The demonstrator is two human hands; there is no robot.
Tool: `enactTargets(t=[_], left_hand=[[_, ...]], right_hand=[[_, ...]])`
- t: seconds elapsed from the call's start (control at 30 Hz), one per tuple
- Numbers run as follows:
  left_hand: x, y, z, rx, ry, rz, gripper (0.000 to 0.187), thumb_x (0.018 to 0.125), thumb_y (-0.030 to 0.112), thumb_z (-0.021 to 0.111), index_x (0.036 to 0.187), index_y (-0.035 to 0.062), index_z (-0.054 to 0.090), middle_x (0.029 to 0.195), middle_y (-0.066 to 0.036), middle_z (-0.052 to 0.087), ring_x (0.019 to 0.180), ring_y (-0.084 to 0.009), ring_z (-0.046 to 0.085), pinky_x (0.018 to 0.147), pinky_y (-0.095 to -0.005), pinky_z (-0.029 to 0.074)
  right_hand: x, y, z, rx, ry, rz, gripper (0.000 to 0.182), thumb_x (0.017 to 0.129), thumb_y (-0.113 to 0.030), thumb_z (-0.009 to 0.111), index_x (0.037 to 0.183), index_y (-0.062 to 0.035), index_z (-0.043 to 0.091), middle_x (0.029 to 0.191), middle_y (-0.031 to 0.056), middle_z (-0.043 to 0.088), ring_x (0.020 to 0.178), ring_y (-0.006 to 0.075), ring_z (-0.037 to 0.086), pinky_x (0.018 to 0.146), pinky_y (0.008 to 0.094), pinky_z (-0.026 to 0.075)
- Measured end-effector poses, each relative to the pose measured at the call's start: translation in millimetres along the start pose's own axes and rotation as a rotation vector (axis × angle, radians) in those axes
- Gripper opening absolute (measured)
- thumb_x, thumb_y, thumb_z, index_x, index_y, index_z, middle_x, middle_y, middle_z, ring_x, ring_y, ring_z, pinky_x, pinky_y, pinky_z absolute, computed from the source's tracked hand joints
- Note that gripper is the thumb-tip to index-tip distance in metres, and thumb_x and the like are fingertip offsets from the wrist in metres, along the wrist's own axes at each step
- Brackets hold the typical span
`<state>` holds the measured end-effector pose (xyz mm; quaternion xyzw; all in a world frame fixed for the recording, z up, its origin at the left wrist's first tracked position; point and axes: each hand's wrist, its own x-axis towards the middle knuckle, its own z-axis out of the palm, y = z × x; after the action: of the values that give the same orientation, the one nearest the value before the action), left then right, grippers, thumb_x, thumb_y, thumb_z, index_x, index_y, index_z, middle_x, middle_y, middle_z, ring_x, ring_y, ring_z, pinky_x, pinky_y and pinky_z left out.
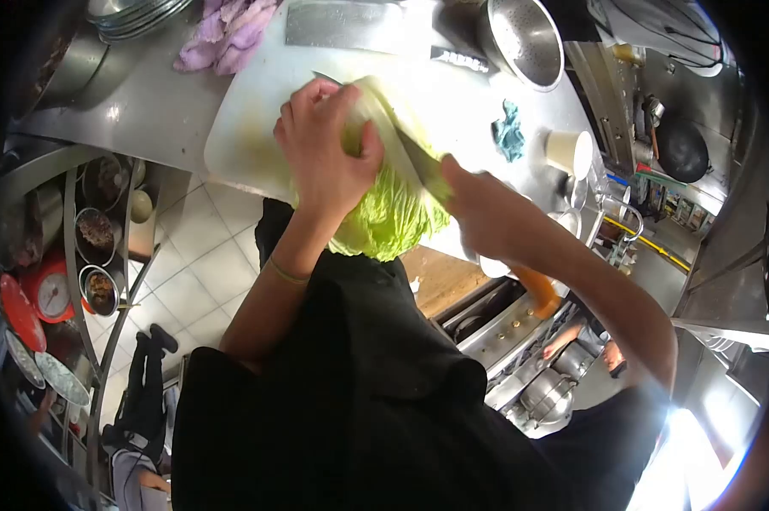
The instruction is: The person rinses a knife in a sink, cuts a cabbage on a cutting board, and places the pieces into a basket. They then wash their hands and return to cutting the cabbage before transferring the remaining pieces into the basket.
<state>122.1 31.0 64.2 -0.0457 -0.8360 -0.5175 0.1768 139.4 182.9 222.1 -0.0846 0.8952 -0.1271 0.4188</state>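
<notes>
A pale green napa cabbage (380, 223) lies on the white cutting board (240, 136), its leafy end overhanging the near edge. My left hand (329, 140) presses on the cabbage from the left, fingers curled over its pale stem. My right hand (491, 209) is closed around a knife handle. The knife blade (418, 162) runs along the cabbage's right side and looks sunk into it; a dark pointed tip shows beyond my left fingers. The right hand is slightly blurred. A cleaver (342, 24) with a black handle lies flat at the far side of the board.
A colander (527, 43), a teal cloth (508, 130) and a white cup (569, 153) are on the right. A purple towel (224, 36) lies at the far left. Bowls of food (99, 234) sit on a left shelf. Other people are at lower left and lower right.
</notes>
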Motion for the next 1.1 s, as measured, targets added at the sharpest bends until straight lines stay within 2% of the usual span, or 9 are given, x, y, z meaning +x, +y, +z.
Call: enactTargets(t=[0.17, 0.23, 0.37, 0.57, 0.63, 0.8, 0.9, 1.03, 1.1], left_hand=[[1.4, -8.1, 7.8, 0.03, 0.045, 0.039, 0.042, 0.064, 0.017, 0.066, 0.106, 0.0174, 0.056, 0.103, -0.006, 0.049, 0.094, -0.0286, 0.048, 0.078, -0.0416, 0.038], [-1.0, -5.5, 5.3, 0.018, 0.028, 0.08, 0.041, 0.065, 0.017, 0.066, 0.104, 0.0175, 0.056, 0.102, -0.007, 0.049, 0.094, -0.0289, 0.048, 0.076, -0.0413, 0.039], [3.3, -8.6, 3.1, 0.125, 0.015, 0.086, 0.039, 0.065, 0.016, 0.067, 0.102, 0.0174, 0.056, 0.102, -0.007, 0.049, 0.095, -0.0296, 0.048, 0.076, -0.0418, 0.039], [-0.9, -6.0, 4.5, 0.213, 0.013, 0.129, 0.038, 0.067, 0.01, 0.064, 0.103, 0.0174, 0.06, 0.105, -0.007, 0.05, 0.095, -0.0297, 0.047, 0.082, -0.0424, 0.038], [2.8, -2.7, 0.5, 0.175, -0.028, 0.371, 0.031, 0.069, 0.005, 0.061, 0.098, 0.0161, 0.064, 0.109, -0.008, 0.051, 0.097, -0.0297, 0.047, 0.086, -0.0437, 0.037], [2.0, -11.2, -3.0, -0.002, -0.107, 0.334, 0.034, 0.072, -0.004, 0.044, 0.095, 0.0088, 0.065, 0.111, -0.014, 0.05, 0.101, -0.0301, 0.05, 0.083, -0.0355, 0.042], [2.4, -24.3, -7.4, -0.114, -0.09, 0.467, 0.03, 0.077, 0.003, 0.038, 0.096, 0.0003, 0.061, 0.114, -0.016, 0.049, 0.106, -0.0274, 0.048, 0.087, -0.0373, 0.039], [4.8, -33.3, -21.2, -0.076, -0.148, 0.431, 0.029, 0.082, 0.01, 0.036, 0.097, -0.001, 0.059, 0.114, -0.016, 0.049, 0.108, -0.0273, 0.046, 0.09, -0.0388, 0.038], [2.3, -38.8, -19.6, -0.049, -0.123, 0.478, 0.029, 0.085, 0.014, 0.036, 0.098, -0.0005, 0.057, 0.113, -0.016, 0.049, 0.108, -0.0278, 0.046, 0.093, -0.0393, 0.037]], right_hand=[[-11.6, 7.9, 32.6, 0.139, -0.106, 0.245, 0.035, 0.083, -0.004, 0.05, 0.112, 0.0037, 0.032, 0.074, 0.0287, 0.057, 0.076, 0.0464, 0.057, 0.065, 0.0507, 0.043], [14.1, 14.3, 62.2, 0.118, 0.014, 0.133, 0.032, 0.084, -0.004, 0.05, 0.11, 0.0033, 0.032, 0.074, 0.0289, 0.057, 0.077, 0.0472, 0.056, 0.065, 0.0526, 0.042], [-30.2, 16.9, 51.6, 0.142, -0.078, 0.174, 0.026, 0.084, -0.002, 0.048, 0.105, 0.0043, 0.033, 0.07, 0.0298, 0.056, 0.074, 0.0468, 0.056, 0.065, 0.0524, 0.042], [1.1, 33.0, 104.6, 0.149, 0.211, 0.06, 0.029, 0.08, 0.001, 0.05, 0.104, 0.0056, 0.034, 0.064, 0.0272, 0.055, 0.066, 0.0464, 0.056, 0.058, 0.052, 0.043], [-9.8, 38.9, 104.0, 0.199, 0.168, 0.012, 0.033, 0.08, 0.001, 0.05, 0.108, 0.0059, 0.034, 0.064, 0.0274, 0.056, 0.065, 0.0455, 0.057, 0.058, 0.0519, 0.044], [-30.8, 37.0, 128.7, 0.221, 0.238, -0.007, 0.043, 0.07, 0.007, 0.052, 0.11, 0.0057, 0.035, 0.065, 0.0265, 0.058, 0.066, 0.0434, 0.06, 0.061, 0.0494, 0.047], [-11.7, 47.1, 151.0, 0.278, 0.297, 0.008, 0.04, 0.068, 0.008, 0.052, 0.105, 0.0061, 0.037, 0.068, 0.0266, 0.059, 0.068, 0.0431, 0.06, 0.063, 0.0487, 0.048], [-40.6, 52.8, 164.1, 0.325, 0.267, -0.021, 0.031, 0.073, 0.004, 0.051, 0.101, 0.0043, 0.039, 0.07, 0.0231, 0.061, 0.07, 0.0405, 0.062, 0.064, 0.0463, 0.05], [-12.3, 52.0, 191.3, 0.393, 0.408, -0.05, 0.028, 0.076, 0.002, 0.05, 0.103, 0.004, 0.041, 0.072, 0.022, 0.062, 0.071, 0.0388, 0.063, 0.063, 0.0453, 0.051]])
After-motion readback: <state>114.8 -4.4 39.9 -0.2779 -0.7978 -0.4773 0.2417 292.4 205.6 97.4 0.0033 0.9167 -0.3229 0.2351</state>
